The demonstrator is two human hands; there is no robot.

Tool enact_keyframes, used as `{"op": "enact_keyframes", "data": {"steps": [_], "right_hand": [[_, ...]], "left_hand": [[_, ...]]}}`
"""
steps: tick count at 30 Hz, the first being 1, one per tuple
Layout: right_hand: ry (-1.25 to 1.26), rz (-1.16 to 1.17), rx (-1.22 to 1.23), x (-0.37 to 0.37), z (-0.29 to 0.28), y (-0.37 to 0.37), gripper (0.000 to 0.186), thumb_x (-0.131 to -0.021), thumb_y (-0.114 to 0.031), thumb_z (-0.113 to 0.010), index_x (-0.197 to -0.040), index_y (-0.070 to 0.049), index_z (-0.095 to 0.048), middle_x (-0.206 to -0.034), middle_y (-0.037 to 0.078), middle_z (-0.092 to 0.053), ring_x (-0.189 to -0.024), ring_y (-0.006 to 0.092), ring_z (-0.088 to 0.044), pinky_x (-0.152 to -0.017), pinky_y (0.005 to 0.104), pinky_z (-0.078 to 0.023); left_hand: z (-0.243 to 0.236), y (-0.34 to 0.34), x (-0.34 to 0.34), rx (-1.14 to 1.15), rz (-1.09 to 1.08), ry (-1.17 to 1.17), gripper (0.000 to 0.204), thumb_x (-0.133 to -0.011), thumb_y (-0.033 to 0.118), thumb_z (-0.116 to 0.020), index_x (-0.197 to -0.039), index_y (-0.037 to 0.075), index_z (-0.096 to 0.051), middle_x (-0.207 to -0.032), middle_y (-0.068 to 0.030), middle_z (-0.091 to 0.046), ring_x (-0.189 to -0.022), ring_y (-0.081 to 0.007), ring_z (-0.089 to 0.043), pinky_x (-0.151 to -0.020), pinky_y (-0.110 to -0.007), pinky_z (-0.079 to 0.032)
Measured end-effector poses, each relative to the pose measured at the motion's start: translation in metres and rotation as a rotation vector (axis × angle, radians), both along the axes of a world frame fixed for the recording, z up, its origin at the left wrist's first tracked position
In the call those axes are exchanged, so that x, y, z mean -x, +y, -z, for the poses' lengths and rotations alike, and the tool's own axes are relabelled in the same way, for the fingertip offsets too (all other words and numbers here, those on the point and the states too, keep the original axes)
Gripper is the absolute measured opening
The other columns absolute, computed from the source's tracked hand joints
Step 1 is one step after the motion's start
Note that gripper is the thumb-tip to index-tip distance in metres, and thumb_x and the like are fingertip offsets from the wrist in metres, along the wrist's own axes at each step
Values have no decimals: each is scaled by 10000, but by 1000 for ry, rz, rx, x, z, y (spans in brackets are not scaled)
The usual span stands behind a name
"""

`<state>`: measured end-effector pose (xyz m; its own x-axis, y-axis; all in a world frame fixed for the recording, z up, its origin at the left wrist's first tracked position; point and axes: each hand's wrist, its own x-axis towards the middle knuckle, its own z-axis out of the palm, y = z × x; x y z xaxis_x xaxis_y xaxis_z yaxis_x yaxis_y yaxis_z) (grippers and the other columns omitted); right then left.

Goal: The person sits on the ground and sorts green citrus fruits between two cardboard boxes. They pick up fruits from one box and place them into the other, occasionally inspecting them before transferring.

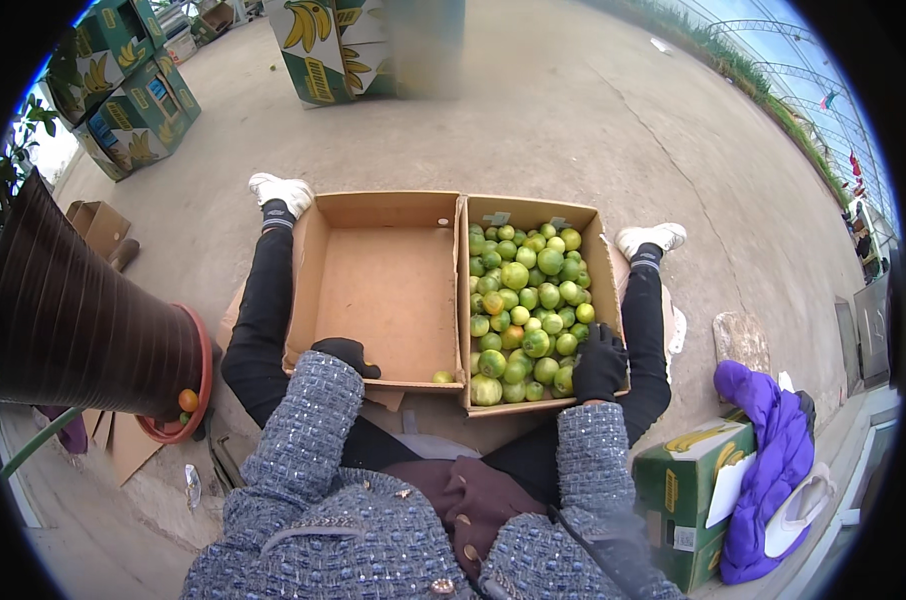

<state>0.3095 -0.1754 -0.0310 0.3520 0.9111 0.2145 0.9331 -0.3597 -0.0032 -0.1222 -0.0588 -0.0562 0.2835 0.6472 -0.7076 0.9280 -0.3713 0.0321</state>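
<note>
Two shallow cardboard boxes stand side by side between my outstretched legs. The left box (383,290) holds a single small green tomato (443,377) in its near right corner. Many green tomatoes (536,343), a few turning orange, fill the right box (543,208). My left hand (345,355), in a black glove, is curled over the near left rim of the left box. At the near right corner of the right box, my black-gloved right hand (600,364) rests with its fingers stretched over the tomatoes and against the side wall. No tomato shows in its grasp.
A large brown ribbed pot (93,310) lies at the left, near an orange tomato (188,400). Green banana boxes (138,115) are stacked at far left, with another banana box (323,50) ahead. At lower right, a purple garment (768,470) hangs over a green box (688,490).
</note>
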Motion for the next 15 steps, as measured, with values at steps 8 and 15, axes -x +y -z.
{"op": "enact_keyframes", "data": {"steps": [8, 15], "right_hand": [[199, -281, -335, 31, -11, -4, 434, -859, -238, -670, -1250, -74, -577, -1224, 150, -611, -1051, 343, -596, -923, 438, -454], [878, -795, -267, 152, -69, -17, 589, -812, -105, -721, -1358, -106, -498, -1255, 158, -584, -1135, 361, -590, -920, 411, -509]], "left_hand": [[-42, -12, -24, -107, -197, -405, 599, -810, 608, -651, -1021, 49, -686, -886, -162, -699, -898, -298, -675, -812, -398, -512], [-74, -63, -105, 185, -373, -1424, 416, -915, 371, -674, -1139, 23, -633, -976, -85, -685, -890, -150, -625, -833, -320, -493]]}}
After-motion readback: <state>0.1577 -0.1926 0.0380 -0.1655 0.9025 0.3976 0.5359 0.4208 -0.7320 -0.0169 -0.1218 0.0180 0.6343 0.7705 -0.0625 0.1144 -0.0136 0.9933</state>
